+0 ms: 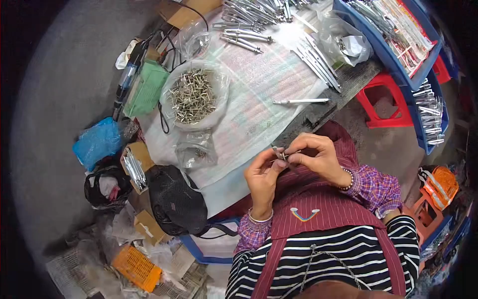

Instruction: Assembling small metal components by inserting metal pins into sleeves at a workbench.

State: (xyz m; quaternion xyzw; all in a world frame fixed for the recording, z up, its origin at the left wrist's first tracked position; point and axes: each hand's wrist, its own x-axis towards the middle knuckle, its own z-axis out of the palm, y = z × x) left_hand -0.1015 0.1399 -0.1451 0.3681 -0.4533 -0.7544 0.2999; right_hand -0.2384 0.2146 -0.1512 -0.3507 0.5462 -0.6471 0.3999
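Note:
Over the apron, close to the table's near edge, my two hands meet around a small metal piece (282, 155). My left hand (263, 180) pinches it between thumb and fingers, and a short flat end sticks up past the fingertips. From the other side my right hand (317, 158) has thumb and index finger closed at the same spot. Whether the right fingertips hold a separate small part is hidden. A single slim metal bar (301, 101) lies on the table just beyond my hands. To the left sits a clear plastic bag (222, 88) full of small metal screws or pins (191, 97).
A pale woven sheet (249, 94) covers the table. Metal bars (249, 17) pile at its far end. Blue bins (416, 84) of metal parts and a red stool (366, 99) stand right. A black mesh cap (177, 199), cardboard box (142, 152) and green box (147, 87) sit left.

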